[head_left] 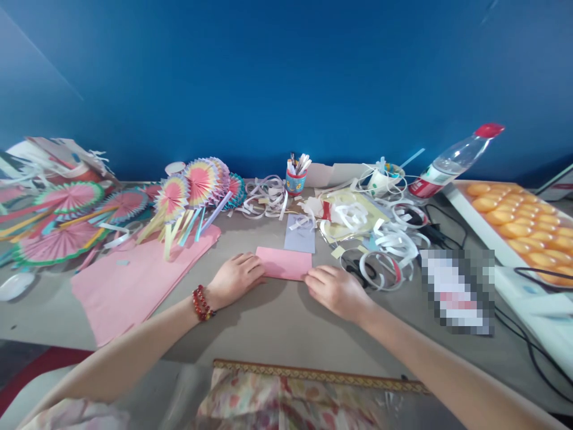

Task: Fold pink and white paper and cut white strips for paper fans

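Note:
A folded strip of pink paper [284, 263] lies crosswise on the desk in front of me. My left hand [239, 273] grips its left end, fingers curled together and the thumb out of sight. At the opposite end, my right hand [333, 289] pinches the lower right corner with bent fingers. Just behind the strip is a pale lilac sheet [301, 234]. To the left of my left hand spreads a stack of large pink sheets [134, 280].
Pleated paper rosettes [197, 185] with streamers crowd the left. A pen cup [296, 179] stands near the blue wall. Curled white paper strips [394, 239] litter the right, beside a red-capped bottle [452, 161], a tray of orange domes [523, 224] and black cables.

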Demonstrator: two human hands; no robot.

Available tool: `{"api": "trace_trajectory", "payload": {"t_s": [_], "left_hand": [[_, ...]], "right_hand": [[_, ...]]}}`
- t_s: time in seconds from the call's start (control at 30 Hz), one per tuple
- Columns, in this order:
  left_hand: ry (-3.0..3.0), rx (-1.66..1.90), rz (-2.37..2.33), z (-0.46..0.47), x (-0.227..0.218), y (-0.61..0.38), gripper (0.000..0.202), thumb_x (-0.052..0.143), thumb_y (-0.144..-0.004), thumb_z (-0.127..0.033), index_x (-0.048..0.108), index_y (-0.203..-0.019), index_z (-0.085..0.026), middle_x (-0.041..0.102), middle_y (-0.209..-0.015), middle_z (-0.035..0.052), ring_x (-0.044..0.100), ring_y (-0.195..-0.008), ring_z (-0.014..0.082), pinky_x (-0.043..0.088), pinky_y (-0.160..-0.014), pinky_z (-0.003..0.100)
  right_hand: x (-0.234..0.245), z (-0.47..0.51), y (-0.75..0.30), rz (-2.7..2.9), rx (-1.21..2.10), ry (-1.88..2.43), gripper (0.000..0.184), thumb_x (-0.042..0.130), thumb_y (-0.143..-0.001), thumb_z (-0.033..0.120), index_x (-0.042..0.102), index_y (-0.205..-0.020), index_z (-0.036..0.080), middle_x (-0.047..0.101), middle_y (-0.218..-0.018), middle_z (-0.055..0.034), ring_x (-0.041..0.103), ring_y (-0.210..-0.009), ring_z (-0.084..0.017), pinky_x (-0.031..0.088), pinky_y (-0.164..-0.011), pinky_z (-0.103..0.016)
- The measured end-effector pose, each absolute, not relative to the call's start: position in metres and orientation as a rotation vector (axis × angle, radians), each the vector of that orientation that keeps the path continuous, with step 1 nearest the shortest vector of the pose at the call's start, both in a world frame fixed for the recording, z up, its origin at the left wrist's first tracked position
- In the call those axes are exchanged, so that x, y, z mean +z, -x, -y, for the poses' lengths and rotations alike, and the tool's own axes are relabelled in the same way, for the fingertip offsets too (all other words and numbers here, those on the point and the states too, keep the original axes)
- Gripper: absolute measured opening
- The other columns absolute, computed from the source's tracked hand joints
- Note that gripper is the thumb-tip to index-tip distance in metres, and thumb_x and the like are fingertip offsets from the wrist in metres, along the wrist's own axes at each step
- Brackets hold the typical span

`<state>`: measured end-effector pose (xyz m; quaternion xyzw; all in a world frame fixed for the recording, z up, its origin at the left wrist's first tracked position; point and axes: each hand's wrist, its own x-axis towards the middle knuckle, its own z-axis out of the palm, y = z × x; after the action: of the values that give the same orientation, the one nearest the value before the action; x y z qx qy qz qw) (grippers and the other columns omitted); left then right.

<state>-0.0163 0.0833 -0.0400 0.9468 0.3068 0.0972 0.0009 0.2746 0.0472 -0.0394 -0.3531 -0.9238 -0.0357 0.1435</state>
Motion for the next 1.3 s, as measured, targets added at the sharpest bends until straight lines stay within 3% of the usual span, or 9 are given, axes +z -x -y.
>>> {"api": "trace_trajectory", "payload": {"t_s": [0.2,0.4,0.63,0.83,1.0,1.3], "left_hand": [[-3.022,0.251,-1.024,-0.08,-0.041,0.01,0.016,0.046,-0.096,-0.016,0.061,-0.098,-0.016,0.063,-0.099,0.0088,0.058,-0.093,0.0222,0.048,-0.083,0.036],[-2.932,0.367,-1.09,-0.08,-0.036,0.015,0.026,0.038,-0.096,-0.012,0.06,-0.109,-0.017,0.063,-0.108,0.0096,0.056,-0.1,0.022,0.049,-0.088,0.035],[-2.945,0.49,-0.916,-0.063,-0.002,0.016,0.026,0.036,-0.099,-0.016,0.061,-0.106,-0.017,0.065,-0.099,0.0095,0.057,-0.092,0.0205,0.048,-0.083,0.035],[-2.861,0.544,-0.769,-0.049,0.021,0.011,0.02,0.039,-0.097,-0.013,0.057,-0.101,-0.017,0.064,-0.094,0.0083,0.057,-0.088,0.0198,0.046,-0.084,0.035],[-2.532,0.657,-0.856,-0.039,0.034,0.006,0.011,0.042,-0.097,-0.016,0.052,-0.098,-0.018,0.062,-0.089,0.0051,0.058,-0.083,0.0157,0.046,-0.076,0.027],[-2.37,0.756,-0.865,-0.034,0.031,0.004,0.013,0.05,-0.098,-0.022,0.061,-0.092,-0.019,0.065,-0.079,0.001,0.062,-0.072,0.0116,0.045,-0.067,0.021]], "right_hand": [[-0.037,-0.053,-0.27,2.542,0.084,1.143,0.017,0.048,-0.091,0.012,0.063,-0.087,0.017,0.064,-0.085,-0.0057,0.058,-0.082,-0.018,0.043,-0.073,-0.028],[-0.03,-0.043,-0.269,2.481,0.08,1.176,0.011,0.05,-0.095,0.022,0.06,-0.092,0.018,0.064,-0.09,-0.0082,0.059,-0.087,-0.022,0.046,-0.076,-0.031],[0.003,-0.026,-0.282,2.349,0.348,1.106,0.02,0.044,-0.097,0.018,0.055,-0.08,0.02,0.059,-0.075,-0.0032,0.055,-0.071,-0.016,0.04,-0.064,-0.025],[0.031,-0.011,-0.287,2.328,0.561,1.114,0.014,0.049,-0.092,0.018,0.053,-0.079,0.021,0.059,-0.075,-0.0007,0.056,-0.07,-0.014,0.038,-0.063,-0.025],[0.046,-0.003,-0.287,2.229,0.692,1.117,0.011,0.049,-0.091,0.017,0.051,-0.081,0.022,0.058,-0.075,0.0003,0.055,-0.069,-0.013,0.04,-0.063,-0.024],[0.042,0.006,-0.296,2.196,0.77,1.168,0.013,0.051,-0.09,0.019,0.053,-0.077,0.022,0.059,-0.073,0.0006,0.056,-0.065,-0.013,0.04,-0.059,-0.022]]}}
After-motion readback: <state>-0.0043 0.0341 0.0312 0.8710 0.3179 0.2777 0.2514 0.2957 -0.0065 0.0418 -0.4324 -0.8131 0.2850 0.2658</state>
